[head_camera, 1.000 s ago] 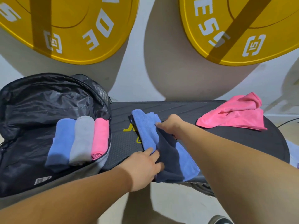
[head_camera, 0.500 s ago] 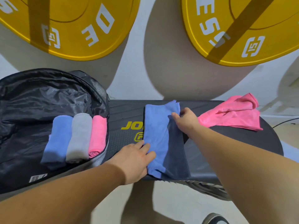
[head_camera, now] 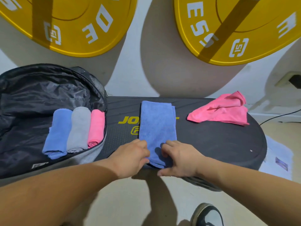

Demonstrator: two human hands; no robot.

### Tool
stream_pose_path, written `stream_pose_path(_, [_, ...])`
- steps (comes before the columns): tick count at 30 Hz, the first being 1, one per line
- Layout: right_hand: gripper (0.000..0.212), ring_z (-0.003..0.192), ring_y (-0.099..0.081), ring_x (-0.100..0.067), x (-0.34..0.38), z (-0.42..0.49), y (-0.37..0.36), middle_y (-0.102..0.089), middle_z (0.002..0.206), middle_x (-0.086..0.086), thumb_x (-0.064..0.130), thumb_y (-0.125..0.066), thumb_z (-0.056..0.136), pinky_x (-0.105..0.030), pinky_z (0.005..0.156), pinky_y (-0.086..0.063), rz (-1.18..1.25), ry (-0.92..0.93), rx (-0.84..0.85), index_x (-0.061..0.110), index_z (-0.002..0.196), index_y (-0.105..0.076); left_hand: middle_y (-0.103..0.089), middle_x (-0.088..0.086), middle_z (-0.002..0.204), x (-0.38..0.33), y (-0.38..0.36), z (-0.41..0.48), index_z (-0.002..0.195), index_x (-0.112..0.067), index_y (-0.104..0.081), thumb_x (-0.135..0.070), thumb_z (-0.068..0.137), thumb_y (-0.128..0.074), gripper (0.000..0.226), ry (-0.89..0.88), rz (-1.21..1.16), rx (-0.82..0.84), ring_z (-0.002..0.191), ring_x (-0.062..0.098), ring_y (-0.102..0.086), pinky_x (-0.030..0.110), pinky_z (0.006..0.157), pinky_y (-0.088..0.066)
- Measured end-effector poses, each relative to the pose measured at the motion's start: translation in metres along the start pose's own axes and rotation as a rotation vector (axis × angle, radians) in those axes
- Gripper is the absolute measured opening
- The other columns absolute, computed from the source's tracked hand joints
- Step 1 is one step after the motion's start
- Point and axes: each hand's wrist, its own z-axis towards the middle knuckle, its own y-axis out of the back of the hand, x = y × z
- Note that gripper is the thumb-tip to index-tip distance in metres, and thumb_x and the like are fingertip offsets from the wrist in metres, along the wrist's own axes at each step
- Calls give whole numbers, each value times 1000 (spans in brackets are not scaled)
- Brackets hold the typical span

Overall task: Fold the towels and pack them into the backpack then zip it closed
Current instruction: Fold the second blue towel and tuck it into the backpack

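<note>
The yellow lettering (head_camera: 125, 122) on the worktop (head_camera: 211, 141) is partly covered by the blue towel (head_camera: 157, 128) and cannot be read. The fingertips of the left hand (head_camera: 130, 158) and the right hand (head_camera: 180, 158) are blurred at the towel's near end; a grip cannot be confirmed. The backpack (head_camera: 32, 95) is cut by the left edge, and its label (head_camera: 39, 165) is too small to read.

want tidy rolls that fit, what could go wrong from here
The near end of the blue towel, gripped by the left hand and right hand, lies at the platform edge and may slip off. The pink roll sits against the backpack rim, so another roll could crowd the zip.
</note>
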Motion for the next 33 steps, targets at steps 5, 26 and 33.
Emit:
stream_pose_path(5, [51, 90, -54, -24, -20, -5, -13, -55, 104, 1, 56, -69, 83, -38, 65, -47, -159, 127, -95, 19, 112, -51, -53, -5, 85, 12, -6, -2, 91, -18, -68, -32, 97, -63, 16, 221, -361, -32, 79, 13, -52, 31, 74, -43])
stream_pose_path(26, [40, 77, -51, -17, -28, 13, -8, -43, 76, 9, 41, -57, 98, -30, 71, -44, 326, -305, -54, 25, 62, -56, -51, -4, 85, 13, -12, 3, 83, -24, -62, -31, 96, -58, 16, -97, 62, -46, 80, 18, -54, 37, 64, -50])
stream_pose_path(33, [30, 60, -53, -6, -29, 20, -7, -61, 68, 6, 42, -75, 88, -20, 51, -37, 606, -560, -68, 22, 71, -62, -65, 5, 67, 17, -12, 18, 86, -5, -64, -17, 83, -81, 20, 725, -812, -96, 61, 20, -61, 32, 57, -55])
